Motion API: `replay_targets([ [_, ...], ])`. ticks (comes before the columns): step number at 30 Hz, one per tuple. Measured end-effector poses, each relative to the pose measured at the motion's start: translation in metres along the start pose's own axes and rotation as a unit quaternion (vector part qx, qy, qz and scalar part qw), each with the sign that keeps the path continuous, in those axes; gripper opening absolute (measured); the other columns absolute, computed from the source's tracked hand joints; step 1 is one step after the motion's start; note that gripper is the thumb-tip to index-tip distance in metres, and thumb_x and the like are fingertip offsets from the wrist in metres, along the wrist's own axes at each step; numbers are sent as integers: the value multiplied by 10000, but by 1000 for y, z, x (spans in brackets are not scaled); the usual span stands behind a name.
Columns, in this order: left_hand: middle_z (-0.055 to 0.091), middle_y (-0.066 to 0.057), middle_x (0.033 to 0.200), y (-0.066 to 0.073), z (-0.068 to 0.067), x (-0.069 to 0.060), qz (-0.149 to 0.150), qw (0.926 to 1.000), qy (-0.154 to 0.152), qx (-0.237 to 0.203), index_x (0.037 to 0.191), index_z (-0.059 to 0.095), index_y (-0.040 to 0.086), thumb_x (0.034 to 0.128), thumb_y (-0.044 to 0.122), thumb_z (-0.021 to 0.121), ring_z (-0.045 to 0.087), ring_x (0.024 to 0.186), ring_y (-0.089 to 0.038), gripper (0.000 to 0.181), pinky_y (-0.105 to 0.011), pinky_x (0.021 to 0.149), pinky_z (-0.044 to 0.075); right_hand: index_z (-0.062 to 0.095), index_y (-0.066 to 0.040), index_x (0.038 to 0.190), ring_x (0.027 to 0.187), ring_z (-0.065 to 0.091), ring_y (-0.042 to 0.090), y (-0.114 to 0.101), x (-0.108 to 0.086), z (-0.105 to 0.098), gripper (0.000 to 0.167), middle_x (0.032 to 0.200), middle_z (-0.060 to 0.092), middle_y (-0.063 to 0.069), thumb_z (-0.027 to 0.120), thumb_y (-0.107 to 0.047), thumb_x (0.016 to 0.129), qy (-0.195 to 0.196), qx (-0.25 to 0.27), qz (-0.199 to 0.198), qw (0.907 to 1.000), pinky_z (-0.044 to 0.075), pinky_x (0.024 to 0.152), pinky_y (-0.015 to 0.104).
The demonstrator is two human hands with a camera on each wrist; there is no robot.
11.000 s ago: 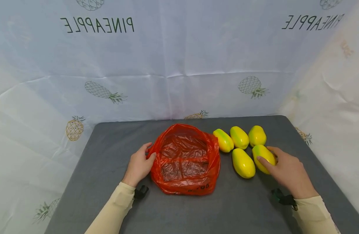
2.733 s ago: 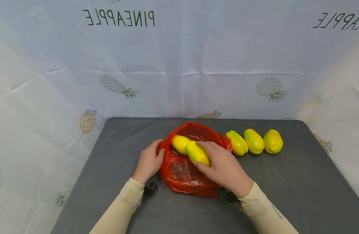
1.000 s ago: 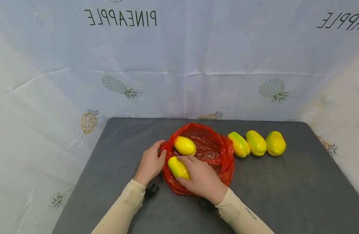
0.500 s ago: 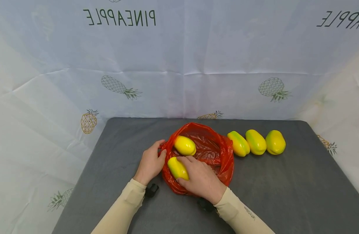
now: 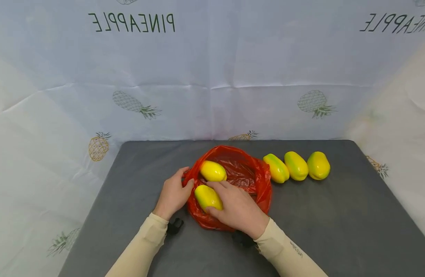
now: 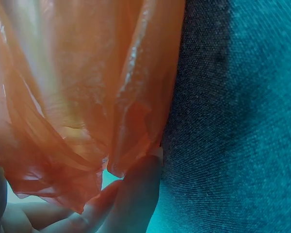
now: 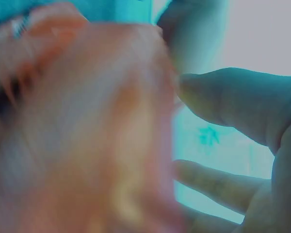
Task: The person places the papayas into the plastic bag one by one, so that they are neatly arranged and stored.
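Observation:
An open red plastic bag (image 5: pixel 264 188) sits on the grey table, its mouth facing up. One yellow-green fruit (image 5: pixel 213 171) lies inside at the upper left. Below it in the bag, my right hand (image 5: pixel 238 207) has thumb and fingers round a second fruit (image 5: pixel 207 197). At the bag's left rim, my left hand (image 5: pixel 172 194) pinches the plastic; the left wrist view shows its fingers (image 6: pixel 136 194) against the bag's edge (image 6: pixel 82 184). In the right wrist view, blurred red plastic (image 7: pixel 87 136) covers much of the picture beside the hand (image 7: pixel 242 145).
Several yellow-green fruits stand in a row right of the bag: one (image 5: pixel 276 168) close to its rim, another (image 5: pixel 296 166) in the middle, one (image 5: pixel 319 165) at the right end. The grey table (image 5: pixel 337 231) ends at a white curtain (image 5: pixel 212 111) printed with pineapples.
Compared with several seconds ago, two fruits have moved from the table into the bag. My right hand has gone from the right side into the bag. Over the last second the hands barely move.

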State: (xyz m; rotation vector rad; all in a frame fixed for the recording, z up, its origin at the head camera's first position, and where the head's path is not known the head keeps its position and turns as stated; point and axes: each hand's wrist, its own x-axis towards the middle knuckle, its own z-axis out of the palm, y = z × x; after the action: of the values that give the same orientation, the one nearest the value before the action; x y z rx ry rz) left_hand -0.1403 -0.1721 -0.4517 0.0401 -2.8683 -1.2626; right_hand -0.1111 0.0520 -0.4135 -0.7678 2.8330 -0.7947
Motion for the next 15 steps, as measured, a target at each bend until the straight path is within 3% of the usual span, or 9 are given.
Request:
replay_targets([
  [1,729,-178,1358,0,0,0,12,10000,-8,5,1546,557,56,1057,251,674,746,988,-276,540,-471,909,663,606,-167,1522,1088,717,197,1,-1,-5,678,1440,691,44,829,-427,937,61,40,19,10000,622,991,473],
  [6,731,-178,1359,-3,-1,1,99,9999,-17,94,1549,556,58,1068,240,648,742,973,-271,523,-458,888,658,628,-179,1508,1171,733,213,18,-11,-34,633,1469,688,21,817,-428,957,553,136,224,9981,618,1021,478],
  [8,729,-178,1364,-4,-1,0,98,9998,19,162,1548,557,58,1070,238,643,742,977,-272,518,-461,888,656,619,-187,1519,1298,699,234,30,-16,-46,629,1501,670,12,796,-447,974,752,103,337,9965,602,1062,498],
  [15,725,-191,1365,-2,0,1,93,9996,37,281,1542,561,49,1071,235,639,728,928,-267,512,-425,835,647,604,-135,1525,1247,710,337,83,-35,-89,576,1483,676,112,742,-390,1028,1387,289,853,9862,610,1015,574],
])
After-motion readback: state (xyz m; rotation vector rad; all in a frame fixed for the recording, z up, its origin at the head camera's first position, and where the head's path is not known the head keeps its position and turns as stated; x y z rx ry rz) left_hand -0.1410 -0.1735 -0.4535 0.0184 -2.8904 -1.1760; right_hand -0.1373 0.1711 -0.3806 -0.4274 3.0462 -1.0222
